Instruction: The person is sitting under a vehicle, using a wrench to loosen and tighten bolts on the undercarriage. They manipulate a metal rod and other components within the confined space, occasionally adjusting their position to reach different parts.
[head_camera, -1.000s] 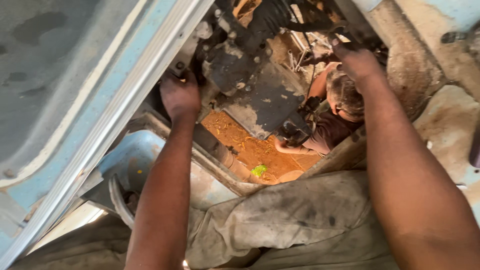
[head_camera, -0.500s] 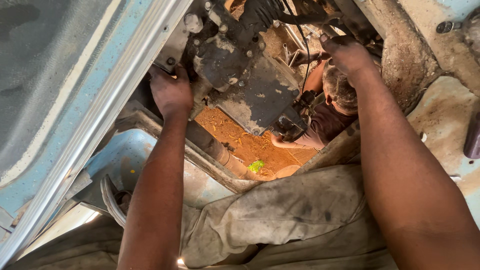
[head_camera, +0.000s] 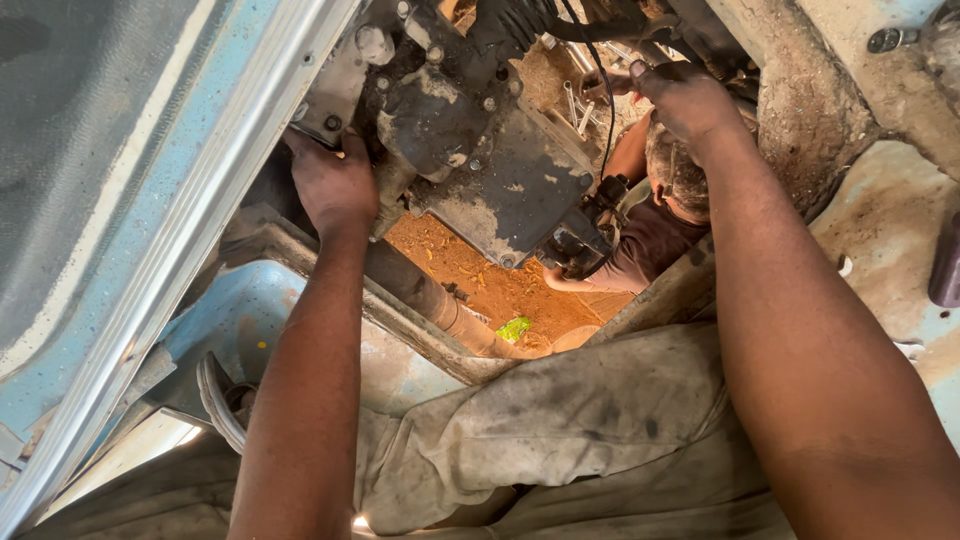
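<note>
Orange dirt below; your left hand (head_camera: 335, 185) grips the greasy gearbox (head_camera: 470, 150) edge, right hand (head_camera: 690, 100) clutches its rear. Looks heavy, slick: hold flanges.

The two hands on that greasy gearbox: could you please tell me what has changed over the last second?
Little changed. The left hand and right hand both show a bit higher in the view, which shifted slightly. Each remains pressed on the grimy gearbox housing; nothing was let go. The other person below is still crouched over the orange dirt.
</note>
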